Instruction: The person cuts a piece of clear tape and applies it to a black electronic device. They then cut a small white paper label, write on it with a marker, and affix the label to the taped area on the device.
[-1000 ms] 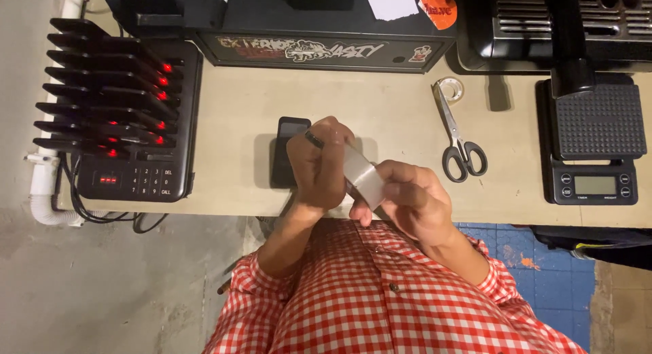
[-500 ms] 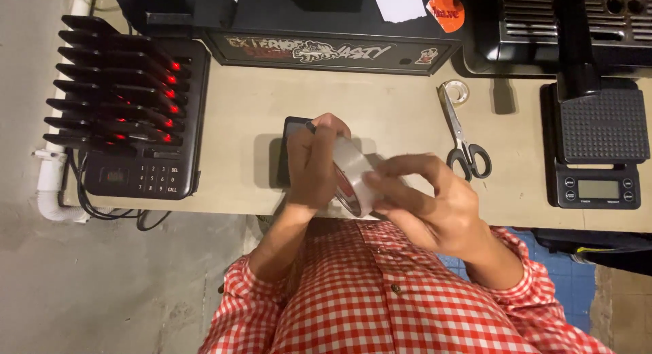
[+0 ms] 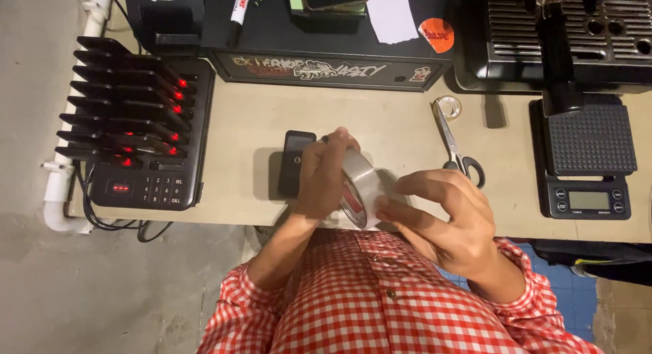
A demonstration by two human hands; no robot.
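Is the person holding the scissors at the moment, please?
No, the scissors lie untouched on the counter, while both hands grip a roll of silver tape.

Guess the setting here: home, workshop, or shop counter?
Probably a cafe or food-service counter. An espresso machine stands at the back, a small digital scale below it, and a rack of customer pagers with red lights sits at the left.

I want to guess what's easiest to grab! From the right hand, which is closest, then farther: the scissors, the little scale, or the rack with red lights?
Measured from the right hand:
1. Scissors, just above it on the counter.
2. Small digital scale, off to its right side.
3. Pager rack with red lights, far across on the left, past the left hand.
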